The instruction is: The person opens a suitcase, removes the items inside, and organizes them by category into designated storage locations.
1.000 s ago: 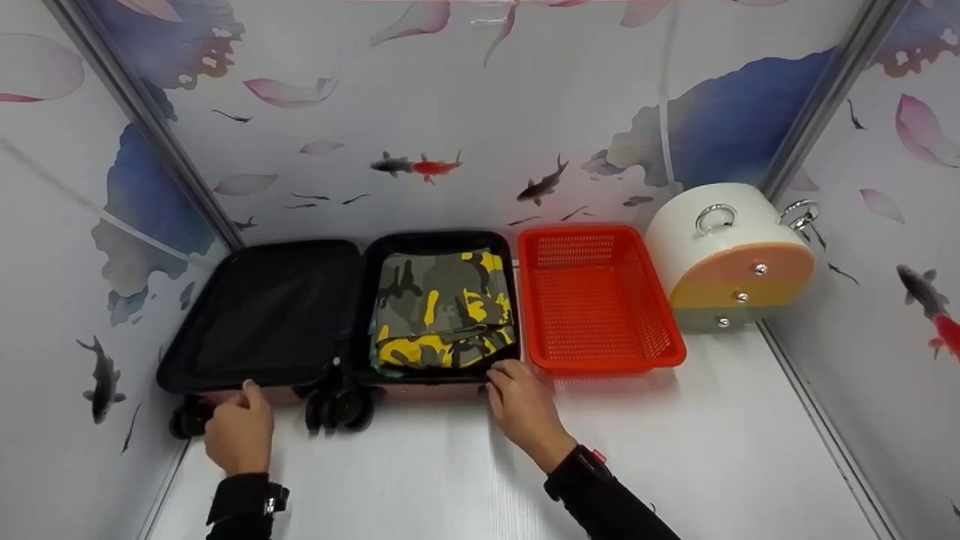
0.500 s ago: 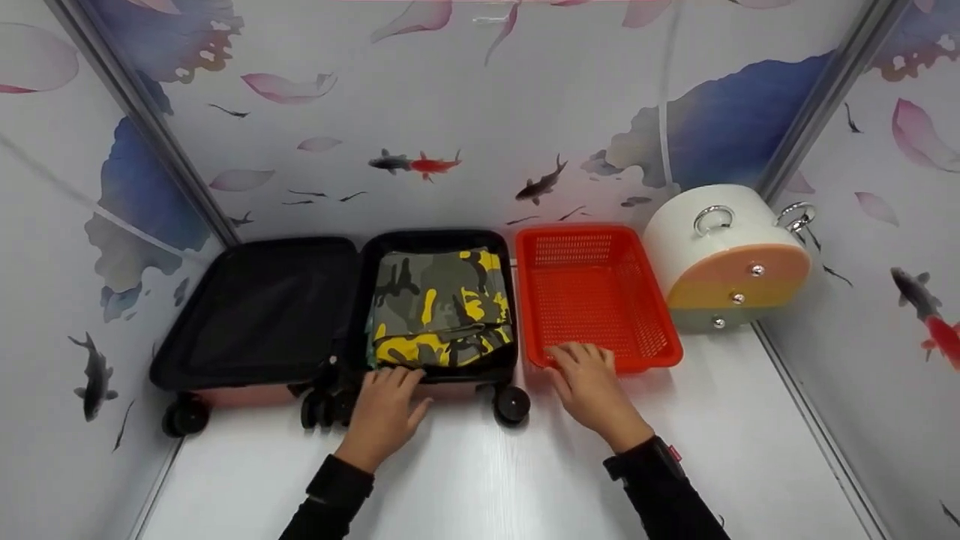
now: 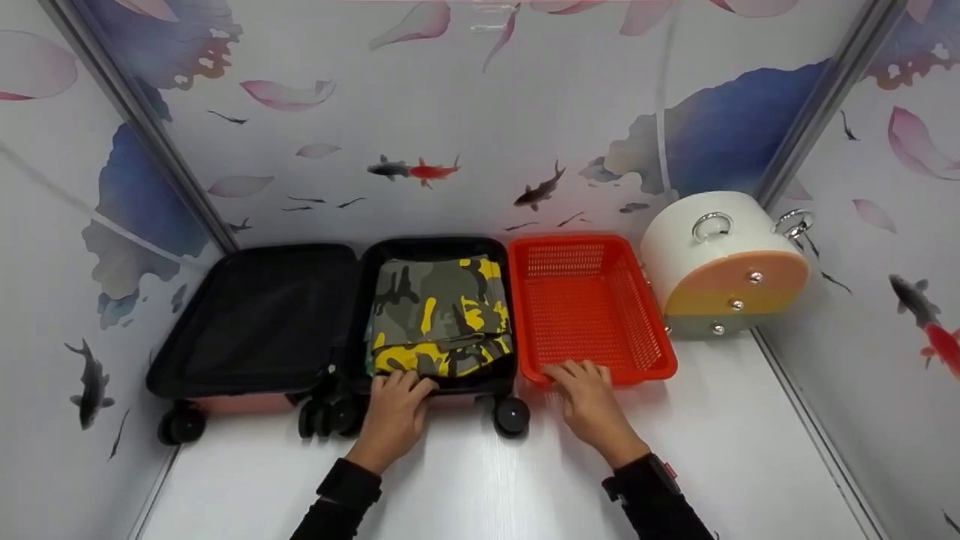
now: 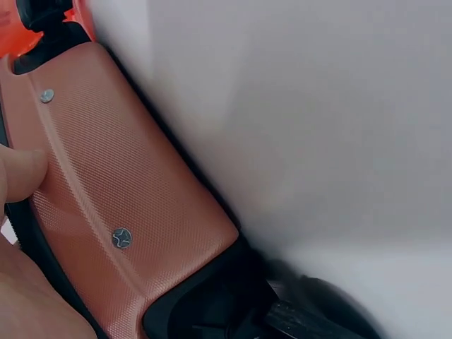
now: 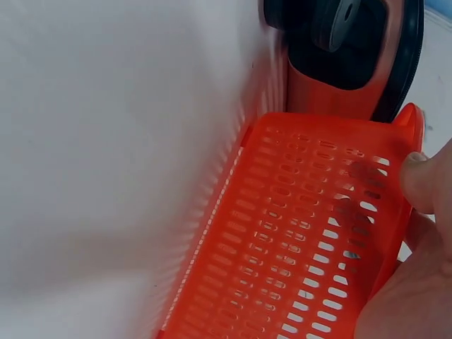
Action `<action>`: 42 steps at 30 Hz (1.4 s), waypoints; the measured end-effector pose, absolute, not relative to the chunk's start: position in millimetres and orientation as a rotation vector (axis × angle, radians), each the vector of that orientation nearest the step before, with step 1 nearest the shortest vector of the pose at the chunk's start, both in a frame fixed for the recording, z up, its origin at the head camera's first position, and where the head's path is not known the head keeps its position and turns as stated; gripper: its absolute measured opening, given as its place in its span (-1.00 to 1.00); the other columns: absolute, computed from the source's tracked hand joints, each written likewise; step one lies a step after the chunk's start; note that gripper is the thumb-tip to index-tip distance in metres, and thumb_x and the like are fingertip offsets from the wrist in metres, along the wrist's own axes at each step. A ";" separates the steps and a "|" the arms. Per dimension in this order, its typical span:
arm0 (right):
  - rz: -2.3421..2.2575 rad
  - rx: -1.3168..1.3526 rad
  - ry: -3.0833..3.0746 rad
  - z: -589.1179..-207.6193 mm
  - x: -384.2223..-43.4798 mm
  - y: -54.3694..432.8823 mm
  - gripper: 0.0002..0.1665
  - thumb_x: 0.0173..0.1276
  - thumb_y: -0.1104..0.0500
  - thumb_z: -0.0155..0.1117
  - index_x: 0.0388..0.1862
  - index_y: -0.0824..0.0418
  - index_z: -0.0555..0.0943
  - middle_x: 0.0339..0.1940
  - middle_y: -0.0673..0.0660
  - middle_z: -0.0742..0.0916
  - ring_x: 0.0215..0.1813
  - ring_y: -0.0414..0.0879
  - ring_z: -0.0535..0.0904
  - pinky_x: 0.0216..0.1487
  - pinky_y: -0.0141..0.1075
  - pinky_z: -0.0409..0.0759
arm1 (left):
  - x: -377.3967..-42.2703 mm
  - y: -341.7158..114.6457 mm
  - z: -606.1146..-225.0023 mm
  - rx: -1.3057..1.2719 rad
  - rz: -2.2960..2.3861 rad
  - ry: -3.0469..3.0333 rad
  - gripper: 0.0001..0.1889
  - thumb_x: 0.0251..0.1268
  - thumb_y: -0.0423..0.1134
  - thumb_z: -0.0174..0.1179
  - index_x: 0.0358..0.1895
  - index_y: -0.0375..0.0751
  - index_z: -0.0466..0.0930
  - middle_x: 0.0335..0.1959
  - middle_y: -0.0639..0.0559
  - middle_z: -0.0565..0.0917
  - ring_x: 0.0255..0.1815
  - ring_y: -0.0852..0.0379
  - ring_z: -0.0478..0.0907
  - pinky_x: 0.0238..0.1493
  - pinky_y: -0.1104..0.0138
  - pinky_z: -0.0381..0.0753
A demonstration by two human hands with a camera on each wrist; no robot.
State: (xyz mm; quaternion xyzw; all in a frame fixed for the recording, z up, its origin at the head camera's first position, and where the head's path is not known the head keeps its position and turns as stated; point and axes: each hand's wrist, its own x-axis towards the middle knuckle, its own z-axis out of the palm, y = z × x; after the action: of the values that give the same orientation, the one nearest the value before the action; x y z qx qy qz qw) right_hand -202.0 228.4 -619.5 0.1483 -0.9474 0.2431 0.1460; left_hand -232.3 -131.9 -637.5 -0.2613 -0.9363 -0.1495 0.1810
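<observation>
A pink suitcase (image 3: 262,319) lies unfolded in the head view, its black-lined left half bare. Folded camouflage clothing (image 3: 442,304) in grey, black and yellow fills the right half. My left hand (image 3: 394,412) grips that half's front rim, fingers over the edge; in the left wrist view the thumb (image 4: 25,173) presses the ribbed pink shell (image 4: 134,169). A red plastic basket (image 3: 577,315) sits against the suitcase's right side. My right hand (image 3: 596,409) holds the basket's front rim, with its thumb (image 5: 424,180) on the outer perforated wall (image 5: 282,226) in the right wrist view.
A white rounded cabinet (image 3: 712,232) with coloured drawers and ring handles stands right of the basket. Black wheels (image 3: 512,416) jut from the suitcase's front. Printed walls (image 3: 480,112) close off the back and both sides of the white tabletop (image 3: 480,487).
My left hand has moved right from the suitcase's left half to its right half. My right hand has left the suitcase corner for the basket, which has shifted slightly left against the suitcase.
</observation>
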 end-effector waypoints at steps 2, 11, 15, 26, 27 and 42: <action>0.689 0.426 -2.714 -620.9 -197.1 226.8 -0.54 0.45 0.37 0.44 0.24 -0.01 0.78 0.06 0.03 0.82 0.07 0.07 0.58 0.15 -0.05 0.31 | -228.7 -132.2 -637.1 -0.740 -0.415 -2.651 -0.87 0.63 -0.21 0.32 0.07 0.15 0.73 -0.18 0.07 0.64 -0.10 -0.03 0.52 0.00 0.10 0.28; 0.653 0.396 -2.680 -621.9 -173.7 219.8 -0.55 0.39 0.38 0.45 0.18 0.03 0.82 0.03 0.02 0.84 0.04 0.05 0.61 0.09 -0.08 0.32 | -211.6 -134.6 -637.1 -0.746 -0.420 -2.686 -0.86 0.61 -0.21 0.33 0.06 0.17 0.73 -0.20 0.10 0.61 -0.10 0.00 0.52 0.01 0.10 0.26; 0.680 0.398 -2.705 -620.9 -162.1 216.4 -0.58 0.42 0.36 0.46 0.18 0.00 0.83 0.02 -0.03 0.84 0.05 0.03 0.62 0.10 -0.09 0.34 | -201.5 -136.2 -635.4 -0.730 -0.431 -2.725 -0.84 0.60 -0.21 0.34 0.05 0.21 0.72 -0.21 0.14 0.60 -0.14 0.06 0.47 0.00 0.14 0.22; 0.645 0.356 -2.729 -615.6 -142.1 214.0 -0.50 0.30 0.40 0.50 0.14 -0.03 0.83 -0.01 -0.05 0.85 0.03 -0.02 0.62 0.08 -0.11 0.36 | -180.9 -131.5 -634.5 -0.650 -0.450 -2.750 -0.78 0.51 -0.27 0.42 0.01 0.23 0.74 -0.23 0.16 0.59 -0.22 0.11 0.36 -0.06 0.19 0.20; 0.644 0.356 -2.728 -616.2 -141.2 213.9 -0.51 0.31 0.40 0.50 0.14 -0.03 0.84 0.00 -0.05 0.85 0.03 -0.02 0.63 0.08 -0.11 0.37 | -179.6 -132.5 -634.8 -0.642 -0.453 -2.744 -0.78 0.49 -0.28 0.43 -0.01 0.22 0.74 -0.23 0.17 0.60 -0.22 0.12 0.37 -0.07 0.19 0.21; 0.636 0.363 -2.752 -613.8 -127.8 212.3 -0.56 0.36 0.32 0.52 0.16 -0.05 0.85 0.00 -0.07 0.85 0.05 -0.07 0.65 0.08 -0.14 0.40 | -168.6 -142.5 -632.6 -0.652 -0.533 -2.716 -0.74 0.43 -0.33 0.44 -0.03 0.21 0.82 -0.30 0.21 0.59 -0.27 0.18 0.29 -0.09 0.22 0.15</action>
State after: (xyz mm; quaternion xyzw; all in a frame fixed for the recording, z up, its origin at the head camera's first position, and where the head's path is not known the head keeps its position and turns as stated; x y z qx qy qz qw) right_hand -127.8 212.3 -613.8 0.1261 -0.9559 0.2210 0.1464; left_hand -168.6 -142.5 -632.6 -0.2267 -0.9446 -0.1854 0.1484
